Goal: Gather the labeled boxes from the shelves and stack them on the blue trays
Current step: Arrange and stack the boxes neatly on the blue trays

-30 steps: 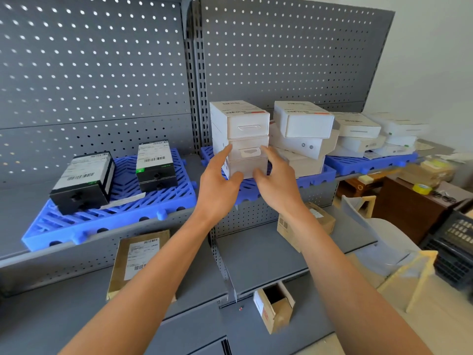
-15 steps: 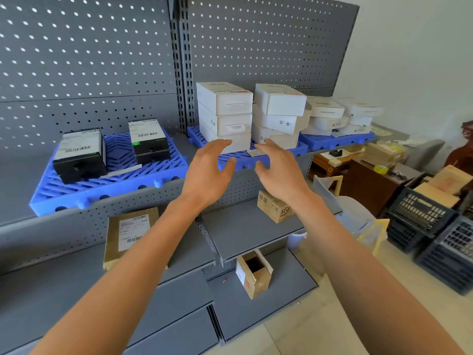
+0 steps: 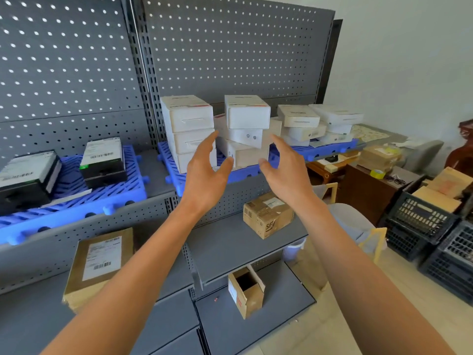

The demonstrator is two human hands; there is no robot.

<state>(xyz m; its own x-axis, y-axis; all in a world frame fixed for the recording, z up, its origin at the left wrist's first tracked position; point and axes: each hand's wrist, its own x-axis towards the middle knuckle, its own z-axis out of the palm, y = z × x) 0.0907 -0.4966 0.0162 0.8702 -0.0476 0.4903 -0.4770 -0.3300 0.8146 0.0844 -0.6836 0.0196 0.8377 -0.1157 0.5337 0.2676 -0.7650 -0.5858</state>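
shelving (image 3: 230, 60): grey pegboard unit, blue trays (image 3: 76, 201) on upper shelf
white boxes (image 3: 188, 119): stacked on middle tray
black boxes (image 3: 102, 160): left tray
left hand (image 3: 204, 175): grip spread, empty, near white stacks
right hand (image 3: 286, 170): same

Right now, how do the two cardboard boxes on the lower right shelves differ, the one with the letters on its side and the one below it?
The upper cardboard box is closed and sealed; the lower cardboard box stands open with its flaps up, its inside dark. The upper one looks larger and bears a white label on top; the lower one shows a white side with red print. Both are brown cardboard, each on a grey shelf.
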